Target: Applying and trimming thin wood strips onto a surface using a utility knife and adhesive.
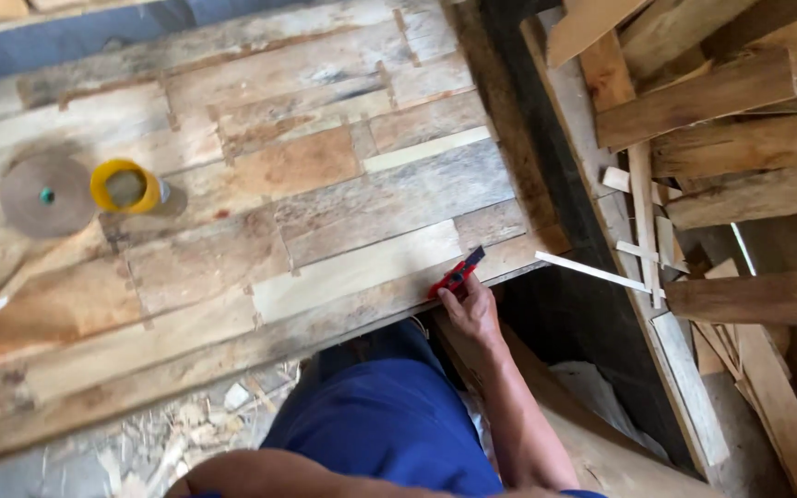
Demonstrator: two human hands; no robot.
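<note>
Right hand (pixel 470 312) clamped on red-and-black utility knife (pixel 458 273) at patchwork wooden bench (pixel 325 203) edge.
Yellow tape roll (pixel 124 185) lies far across the bench; left hand out of sight.

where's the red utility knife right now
In the head view, the red utility knife is in the right hand, at the near edge of the wooden tabletop, right of centre, far from the yellow tape roll.

I see patchwork wooden plank counter (pixel 325 184): tan, grey, reddish-brown. Red-and-black utility knife (pixel 458 272). Yellow tape roll (pixel 124 185). Grey-brown round disc with small green centre (pixel 47 195). Blue trousers (pixel 389 415). Pale wood offcuts (pixel 721 120).
</note>
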